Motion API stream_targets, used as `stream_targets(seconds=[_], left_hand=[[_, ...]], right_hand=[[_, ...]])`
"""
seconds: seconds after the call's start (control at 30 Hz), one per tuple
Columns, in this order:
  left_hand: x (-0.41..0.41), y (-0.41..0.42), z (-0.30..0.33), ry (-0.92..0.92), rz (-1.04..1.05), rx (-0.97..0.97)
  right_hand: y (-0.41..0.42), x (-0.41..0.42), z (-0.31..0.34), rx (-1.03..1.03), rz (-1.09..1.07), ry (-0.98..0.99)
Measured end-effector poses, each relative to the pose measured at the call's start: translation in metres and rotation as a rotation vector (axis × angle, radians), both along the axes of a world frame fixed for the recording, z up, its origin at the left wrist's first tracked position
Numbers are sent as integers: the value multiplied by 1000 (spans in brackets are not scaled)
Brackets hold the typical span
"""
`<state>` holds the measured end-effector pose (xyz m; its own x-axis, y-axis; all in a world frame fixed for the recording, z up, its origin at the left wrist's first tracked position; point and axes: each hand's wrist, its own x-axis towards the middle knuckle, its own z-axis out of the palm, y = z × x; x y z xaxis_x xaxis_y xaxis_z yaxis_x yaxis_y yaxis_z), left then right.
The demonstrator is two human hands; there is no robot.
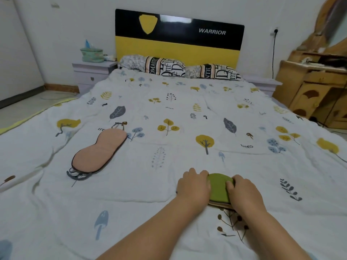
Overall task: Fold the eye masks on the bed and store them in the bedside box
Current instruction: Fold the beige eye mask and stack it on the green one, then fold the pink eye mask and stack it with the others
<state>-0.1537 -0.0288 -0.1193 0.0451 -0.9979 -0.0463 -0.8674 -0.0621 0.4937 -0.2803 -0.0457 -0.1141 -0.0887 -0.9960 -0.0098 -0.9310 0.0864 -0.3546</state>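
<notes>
A green eye mask [218, 187] lies folded in half on the bed near its front edge. My left hand [194, 185] presses on its left side and my right hand [243, 190] on its right side, fingers curled over the fabric. A pink eye mask [99, 152] with a dark strap lies flat and unfolded to the left on the patterned quilt [169, 102]. A green fabric box [92, 54] stands on the left bedside table [93, 69] at the back.
Two pillows [180, 69] lie against the black and yellow headboard [178, 36]. A second bedside table [262, 84] and a wooden dresser [315, 87] stand at the right. Floor shows at the left of the bed.
</notes>
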Motion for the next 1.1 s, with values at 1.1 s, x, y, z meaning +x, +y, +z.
stream_targets(seconds=[1.1], left_hand=[[268,28,-11,-304,663,18]], right_hand=[[-34,270,-13,-238,817,193]])
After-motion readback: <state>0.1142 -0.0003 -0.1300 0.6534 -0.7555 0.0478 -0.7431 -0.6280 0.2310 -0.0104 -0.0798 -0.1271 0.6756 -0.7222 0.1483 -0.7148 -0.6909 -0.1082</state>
